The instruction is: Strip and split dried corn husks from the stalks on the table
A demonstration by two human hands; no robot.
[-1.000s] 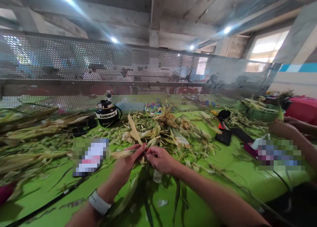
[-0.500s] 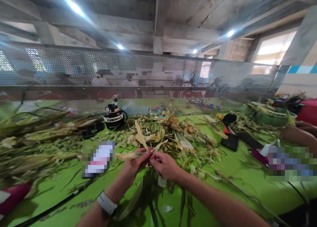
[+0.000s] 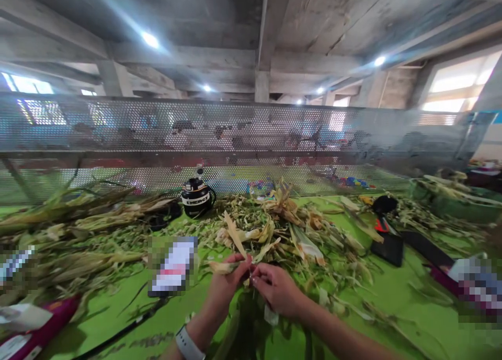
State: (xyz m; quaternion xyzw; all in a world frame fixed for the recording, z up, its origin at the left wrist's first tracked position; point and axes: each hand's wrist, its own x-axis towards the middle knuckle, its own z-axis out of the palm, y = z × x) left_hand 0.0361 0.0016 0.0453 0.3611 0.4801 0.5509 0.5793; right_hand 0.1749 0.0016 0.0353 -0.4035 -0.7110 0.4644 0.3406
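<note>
In front of me, my left hand [image 3: 225,287] pinches dried corn husk strips [image 3: 234,233]; one pale strip points up from the fingers and another sticks out to the left. My right hand [image 3: 277,288] is closed close beside it, thumb and fingertips pressed together where the strips meet. What exactly lies in the right fingertips is too small to make out. Just beyond both hands rises a heap of loose husks [image 3: 301,242]. A small pale scrap [image 3: 270,315] hangs or lies below the right hand.
On the green tabletop [image 3: 117,302] lie a phone [image 3: 174,266] at left and a black device [image 3: 387,249] at right. A black jar labelled ENERGY [image 3: 196,199] stands behind. More husks [image 3: 98,224] cover the left, a green basket [image 3: 463,203] stands far right, and a perforated metal screen [image 3: 251,130] closes the back.
My view has swung left and up, so everything sits further right and lower. The arm at the right edge has left view. Both hands stay together at the husk strips.
</note>
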